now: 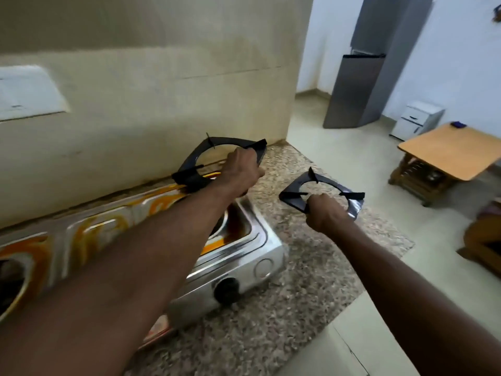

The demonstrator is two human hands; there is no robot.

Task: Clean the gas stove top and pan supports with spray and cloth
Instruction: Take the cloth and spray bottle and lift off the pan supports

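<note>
A steel gas stove (244, 256) with an orange patterned top sits on a speckled granite counter (311, 267) against the wall. My left hand (241, 169) grips a black square pan support (200, 158), lifted and tilted above the stove's right burner. My right hand (324, 215) grips a second black pan support (325, 189), held low over the counter to the right of the stove. The stove's black knob (226, 290) faces me. No spray bottle or cloth is in view.
The counter ends at the right, with floor beyond. A grey fridge (355, 90) stands at the back, a small white cabinet (417, 120) and a wooden table (450, 150) at the right. A white panel (27, 90) is on the wall at left.
</note>
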